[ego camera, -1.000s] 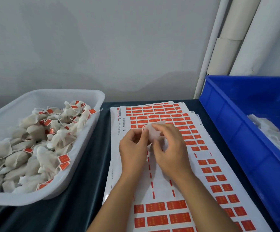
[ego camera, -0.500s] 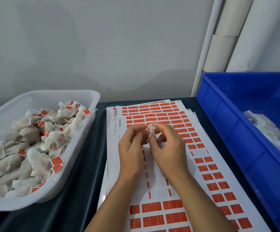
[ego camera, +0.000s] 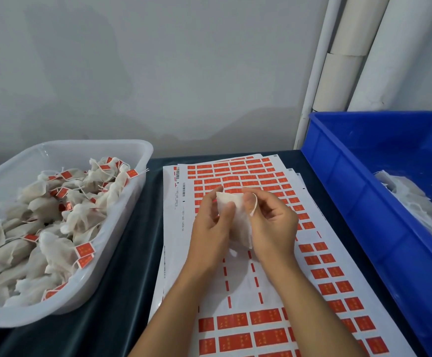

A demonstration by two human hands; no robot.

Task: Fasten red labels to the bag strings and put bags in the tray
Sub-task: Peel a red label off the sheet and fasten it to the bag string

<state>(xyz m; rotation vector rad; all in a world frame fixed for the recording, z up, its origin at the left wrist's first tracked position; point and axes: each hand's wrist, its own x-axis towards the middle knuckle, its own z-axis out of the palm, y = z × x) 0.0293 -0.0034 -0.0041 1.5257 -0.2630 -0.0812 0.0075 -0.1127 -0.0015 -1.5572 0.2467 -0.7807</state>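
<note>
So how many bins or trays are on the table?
2. A white tray of labelled bags sits on the left; a blue bin with unlabelled bags stands on the right, partly cut off by the frame.

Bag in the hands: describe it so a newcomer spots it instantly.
Find the label sheets between the white tray and the blue bin. Above them, the left hand and right hand hold one white bag. Unlike the tray's bags, it shows no red label.
</note>
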